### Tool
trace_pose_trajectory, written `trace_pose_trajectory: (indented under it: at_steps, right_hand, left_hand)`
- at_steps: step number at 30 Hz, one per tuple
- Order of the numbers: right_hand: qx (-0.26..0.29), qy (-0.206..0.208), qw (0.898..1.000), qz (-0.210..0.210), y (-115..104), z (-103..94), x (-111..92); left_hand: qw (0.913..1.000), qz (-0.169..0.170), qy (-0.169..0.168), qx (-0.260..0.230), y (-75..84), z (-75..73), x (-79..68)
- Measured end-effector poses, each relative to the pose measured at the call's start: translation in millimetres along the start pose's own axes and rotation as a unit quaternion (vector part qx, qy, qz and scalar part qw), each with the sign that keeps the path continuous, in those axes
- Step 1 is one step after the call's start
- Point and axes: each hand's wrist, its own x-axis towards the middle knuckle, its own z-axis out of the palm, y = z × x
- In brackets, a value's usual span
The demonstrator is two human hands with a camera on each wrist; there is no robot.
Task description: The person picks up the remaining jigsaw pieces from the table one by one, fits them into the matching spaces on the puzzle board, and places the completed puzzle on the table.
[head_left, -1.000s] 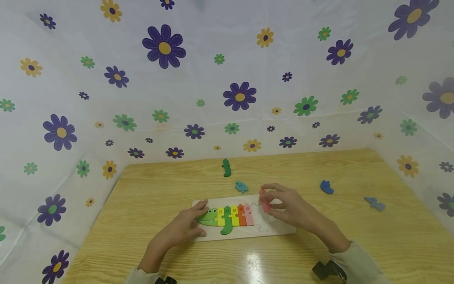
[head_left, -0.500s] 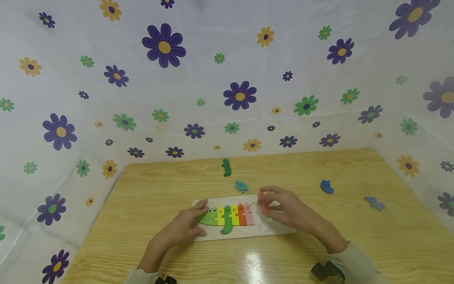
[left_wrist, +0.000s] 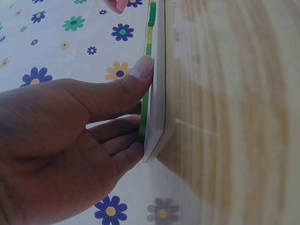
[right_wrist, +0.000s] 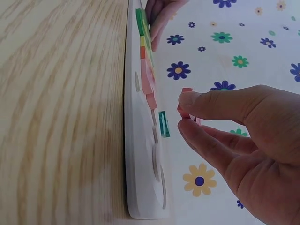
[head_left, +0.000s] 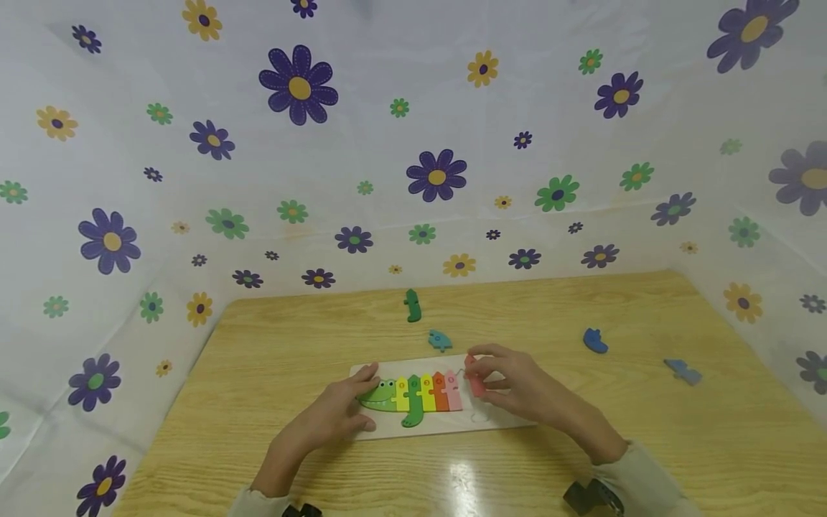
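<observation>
A white puzzle board (head_left: 439, 429) lies on the table, its left part filled with a green crocodile head (head_left: 381, 395) and several coloured pieces ending in a light pink one (head_left: 452, 391). My left hand (head_left: 336, 406) rests on the board's left end, thumb and fingertips touching it by the crocodile head. Between thumb and fingers, my right hand (head_left: 526, 384) pinches a coral-red puzzle piece (head_left: 475, 380). The right wrist view shows this coral-red piece (right_wrist: 186, 89) raised clear of the board (right_wrist: 140, 187), whose right part has bare recesses.
Loose puzzle pieces lie on the wooden table: a dark green one (head_left: 413, 306) and a teal one (head_left: 440, 339) behind the board, a blue one (head_left: 595, 340) and a grey-blue one (head_left: 683, 371) to the right. A flowered sheet (head_left: 375, 143) rises behind the table.
My right hand has moved slightly left with the coral-red piece, closer to the light pink piece. The left hand has stayed on the board.
</observation>
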Motion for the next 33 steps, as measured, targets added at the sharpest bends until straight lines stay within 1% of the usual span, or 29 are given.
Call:
trace_pose_trajectory:
  at_steps: [4,6,13,17,29,33]
  right_hand:
    - [-0.007,-0.003,1.0,-0.003,0.4,2.1,1.0]
    - [-0.008,-0.007,1.0,0.003,0.6,3.3,1.6]
    - [-0.016,-0.015,1.0,-0.005,3.2,8.8,2.5]
    - [-0.015,-0.02,1.0,0.004,3.8,11.7,3.2]
    - [-0.02,-0.019,1.0,0.005,6.2,17.4,3.4]
    - [-0.022,-0.022,0.999,0.014,5.5,17.8,3.9]
  left_hand:
    - [1.0,0.0,-0.001,0.0,0.0,-0.5,0.0]
    - [1.0,0.0,-0.002,0.0,0.0,-0.9,0.3]
    - [1.0,0.002,0.0,0.001,0.5,-1.3,-0.3]
    - [1.0,0.001,0.001,-0.001,1.3,-1.5,-0.2]
    - [1.0,0.003,0.0,-0.008,0.8,-1.2,-0.6]
    - [1.0,0.002,0.0,-0.008,0.5,-0.8,-0.8]
